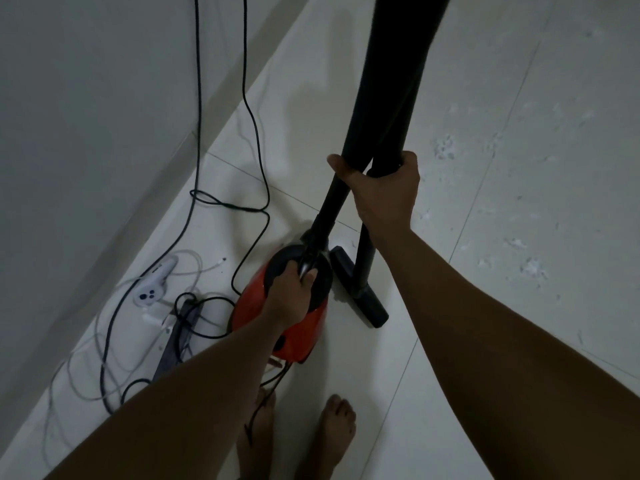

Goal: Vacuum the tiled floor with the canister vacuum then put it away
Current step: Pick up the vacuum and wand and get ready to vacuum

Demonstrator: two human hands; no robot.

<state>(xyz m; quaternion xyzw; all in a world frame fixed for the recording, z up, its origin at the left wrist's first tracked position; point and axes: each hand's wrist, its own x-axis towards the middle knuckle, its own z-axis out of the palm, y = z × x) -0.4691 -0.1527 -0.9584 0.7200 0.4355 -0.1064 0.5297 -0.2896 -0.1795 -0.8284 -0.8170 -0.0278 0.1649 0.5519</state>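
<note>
The red canister vacuum (304, 327) is down on the tiled floor (519, 168) just ahead of the bare feet (337, 427), long axis running near to far. The left hand (289, 289), the nearer one, curls round the dark grip at its far end. The right hand (381, 192), higher and further right, clasps hose (330, 202) and upright wand (365, 251) together, the floor head (372, 304) resting just right of the canister; loose cables (197, 98) lie to its left.

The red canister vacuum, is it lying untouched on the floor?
No, the left hand grips the top of the red canister vacuum.
</note>
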